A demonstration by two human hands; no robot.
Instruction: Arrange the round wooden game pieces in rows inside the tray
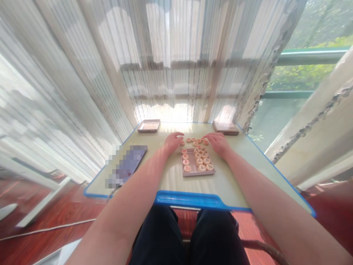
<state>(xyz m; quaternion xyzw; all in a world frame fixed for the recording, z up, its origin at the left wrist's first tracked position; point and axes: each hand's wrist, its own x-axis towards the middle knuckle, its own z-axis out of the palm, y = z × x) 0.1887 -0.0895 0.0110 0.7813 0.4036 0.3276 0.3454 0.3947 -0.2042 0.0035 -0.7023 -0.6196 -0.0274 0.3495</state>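
Note:
Beyond a shallow box (192,173) on the table, loose round xiangqi pieces (195,143) with red characters lie in a scattered group. The box holds a column of red-marked pieces (186,162) along its left side and two columns of dark-marked pieces (199,161) on its right; a bare strip shows between them. At the left end of the loose group is my left hand (174,141), fingers stretched out, open, close by a red piece. My right hand (218,142) reaches in from the other end, fingers extended at the rightmost pieces; whether they touch is unclear.
An open shallow tray (149,126) sits at the far left corner, and a flat brown box (225,127) at the far right. A blurred-out tablet-like device (129,165) with a cable lies left. Curtains (171,73) hang behind the blue-edged table (248,176).

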